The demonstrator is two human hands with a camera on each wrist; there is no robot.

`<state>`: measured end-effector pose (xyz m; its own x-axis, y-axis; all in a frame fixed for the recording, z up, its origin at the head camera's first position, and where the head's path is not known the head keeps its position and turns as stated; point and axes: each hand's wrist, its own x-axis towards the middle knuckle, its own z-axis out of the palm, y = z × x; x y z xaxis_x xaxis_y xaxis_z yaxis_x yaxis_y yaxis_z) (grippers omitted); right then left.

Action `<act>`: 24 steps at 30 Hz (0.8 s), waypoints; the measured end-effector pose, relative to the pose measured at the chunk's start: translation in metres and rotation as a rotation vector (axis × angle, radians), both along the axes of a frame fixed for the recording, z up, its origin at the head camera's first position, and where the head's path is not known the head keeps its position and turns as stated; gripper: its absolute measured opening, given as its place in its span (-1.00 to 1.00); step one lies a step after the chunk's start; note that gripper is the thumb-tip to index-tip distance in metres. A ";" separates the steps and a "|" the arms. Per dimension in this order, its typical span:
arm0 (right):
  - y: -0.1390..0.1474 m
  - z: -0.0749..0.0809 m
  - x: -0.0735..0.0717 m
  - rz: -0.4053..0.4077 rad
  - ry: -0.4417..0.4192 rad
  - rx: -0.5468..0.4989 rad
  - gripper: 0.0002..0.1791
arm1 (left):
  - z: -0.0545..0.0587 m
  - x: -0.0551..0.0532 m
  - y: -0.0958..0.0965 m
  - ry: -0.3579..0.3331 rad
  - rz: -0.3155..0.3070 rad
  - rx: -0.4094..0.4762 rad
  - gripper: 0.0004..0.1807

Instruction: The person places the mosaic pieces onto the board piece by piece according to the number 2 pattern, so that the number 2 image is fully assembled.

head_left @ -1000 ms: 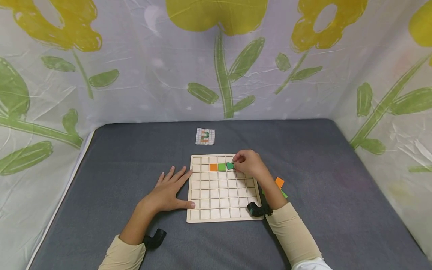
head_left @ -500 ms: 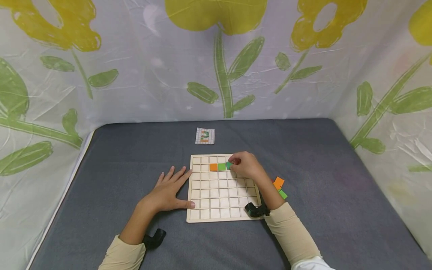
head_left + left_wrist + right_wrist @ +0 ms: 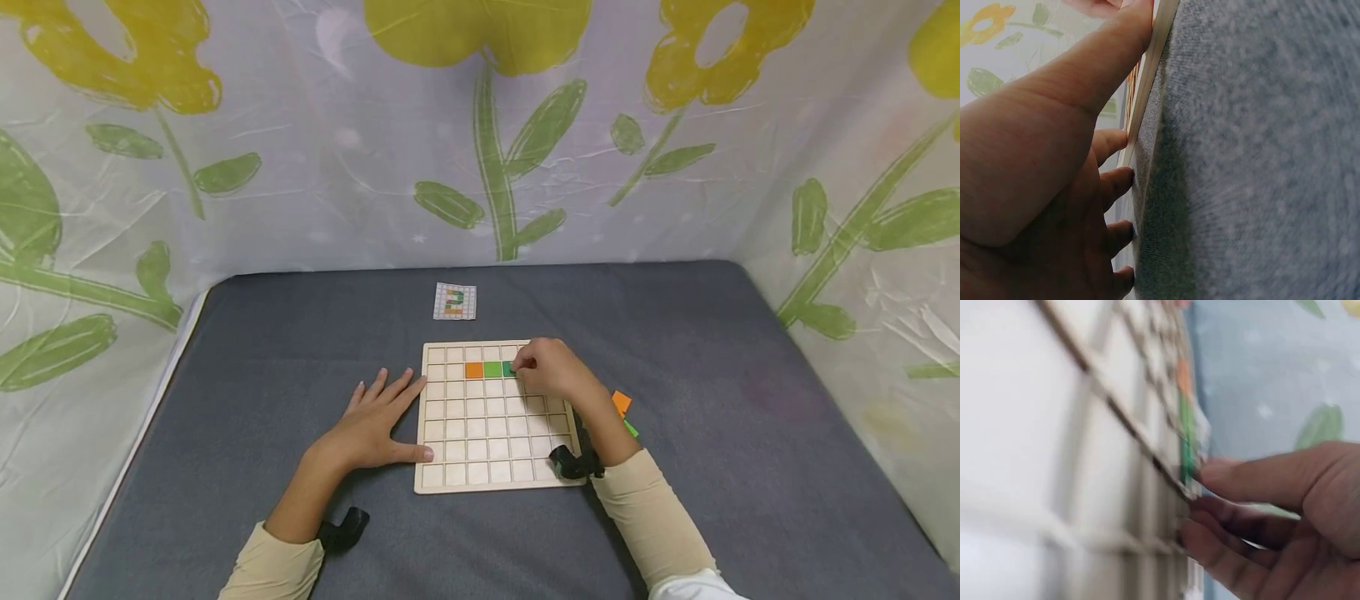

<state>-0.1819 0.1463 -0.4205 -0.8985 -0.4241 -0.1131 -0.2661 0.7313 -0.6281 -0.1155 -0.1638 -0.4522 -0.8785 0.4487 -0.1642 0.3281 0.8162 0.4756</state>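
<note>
Lying with straight, spread fingers, your left hand (image 3: 369,433) touches the left edge of the wooden grid board (image 3: 487,429) on the grey desk (image 3: 285,350). Your right hand (image 3: 552,368) has curled fingers and pinches the dark green tile (image 3: 507,369) at the 2nd row from the top, beside 1 light green tile (image 3: 492,369) and 1 orange tile (image 3: 474,370). Near your right forearm are loose tiles (image 3: 621,401), partly hidden; 1 patterned card (image 3: 454,301) lies beyond the board.

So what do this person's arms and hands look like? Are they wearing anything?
The left hand and right hand are bare, without gloves. Both arms wear beige sleeves, with white fabric showing beyond the right one. A black, curved device sits by each cuff.
</note>
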 end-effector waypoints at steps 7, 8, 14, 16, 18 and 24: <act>0.053 0.031 0.010 0.007 -0.097 0.119 -0.91 | -0.001 0.000 -0.001 -0.009 0.001 0.006 0.22; 0.060 0.034 0.013 -0.005 -0.108 0.157 -0.88 | -0.001 0.000 -0.001 -0.012 0.002 0.007 0.22; 0.092 0.035 0.044 -0.107 -0.226 0.343 -0.75 | -0.001 0.000 -0.002 -0.006 -0.006 0.009 0.22; 0.096 0.033 0.051 -0.133 -0.278 0.376 -0.67 | -0.001 0.000 -0.003 0.007 -0.004 0.012 0.21; 0.098 0.030 0.054 -0.143 -0.317 0.385 -0.61 | -0.001 0.000 -0.005 0.015 0.000 0.015 0.20; 0.095 0.020 0.050 -0.155 -0.321 0.335 -0.65 | -0.003 -0.001 -0.002 0.009 -0.011 0.011 0.21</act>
